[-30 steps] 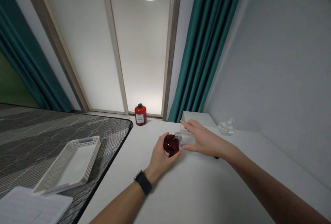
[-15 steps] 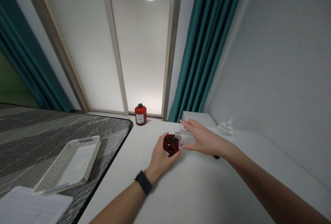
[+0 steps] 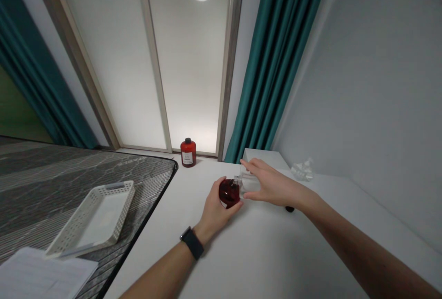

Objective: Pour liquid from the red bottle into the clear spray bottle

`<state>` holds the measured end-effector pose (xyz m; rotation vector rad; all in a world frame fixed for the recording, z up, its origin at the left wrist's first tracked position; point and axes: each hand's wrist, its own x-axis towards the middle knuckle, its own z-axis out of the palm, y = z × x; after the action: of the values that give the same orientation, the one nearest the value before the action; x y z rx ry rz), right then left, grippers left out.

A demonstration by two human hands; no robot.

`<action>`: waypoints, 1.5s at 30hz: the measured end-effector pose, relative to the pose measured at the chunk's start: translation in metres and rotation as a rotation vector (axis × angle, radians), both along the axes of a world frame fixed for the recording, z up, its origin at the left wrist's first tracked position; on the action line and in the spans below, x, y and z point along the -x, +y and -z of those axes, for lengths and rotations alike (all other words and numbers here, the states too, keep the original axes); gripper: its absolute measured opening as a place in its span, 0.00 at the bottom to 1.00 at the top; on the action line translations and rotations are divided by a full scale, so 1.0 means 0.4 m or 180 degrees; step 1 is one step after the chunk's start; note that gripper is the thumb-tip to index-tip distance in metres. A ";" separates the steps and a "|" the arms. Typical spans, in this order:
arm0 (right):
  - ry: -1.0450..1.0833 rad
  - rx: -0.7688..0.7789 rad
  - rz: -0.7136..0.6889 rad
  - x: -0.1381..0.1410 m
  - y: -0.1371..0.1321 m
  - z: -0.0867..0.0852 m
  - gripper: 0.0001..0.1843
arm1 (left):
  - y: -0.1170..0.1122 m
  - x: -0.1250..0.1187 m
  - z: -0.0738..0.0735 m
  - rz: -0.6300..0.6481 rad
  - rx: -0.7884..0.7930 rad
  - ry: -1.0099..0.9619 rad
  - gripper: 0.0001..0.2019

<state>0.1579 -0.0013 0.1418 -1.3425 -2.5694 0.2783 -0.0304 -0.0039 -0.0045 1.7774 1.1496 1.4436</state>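
My left hand [image 3: 217, 209] is wrapped around a dark red bottle [image 3: 229, 192] above the white table, with a watch on that wrist. My right hand [image 3: 264, 181] grips a clear bottle [image 3: 249, 182], tipped on its side with its neck toward the red one. The neck of the clear bottle meets or nearly meets the red bottle; whether they touch I cannot tell. Under my right forearm lies a small black object [image 3: 289, 209], mostly covered, perhaps a cap.
A second red bottle [image 3: 188, 152], with a black cap and white label, stands at the table's back edge. Behind my right hand are a white box [image 3: 269, 157] and crumpled clear plastic [image 3: 302, 170]. To the left, a white basket [image 3: 117, 223] and papers [image 3: 44, 273] lie on a grey surface.
Hardly anything differs: both hands hold the two bottles in the same pose, and the whole view has shifted very slightly.
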 end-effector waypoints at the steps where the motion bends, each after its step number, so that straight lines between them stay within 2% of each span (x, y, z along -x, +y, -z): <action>1: 0.0007 0.0006 -0.0005 0.000 0.000 0.000 0.49 | 0.000 0.000 0.001 0.0008 0.0007 -0.0002 0.37; 33: -0.0103 -0.0001 -0.0036 0.009 0.003 -0.009 0.42 | -0.001 -0.001 0.005 0.0085 0.0066 -0.0166 0.37; 45: -0.0089 -0.0021 -0.0064 0.009 0.008 -0.009 0.43 | -0.002 -0.003 0.003 0.0076 0.0096 -0.0197 0.36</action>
<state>0.1542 0.0020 0.1456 -1.3281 -2.6055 0.2563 -0.0292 -0.0045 -0.0056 1.7085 1.1093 1.4497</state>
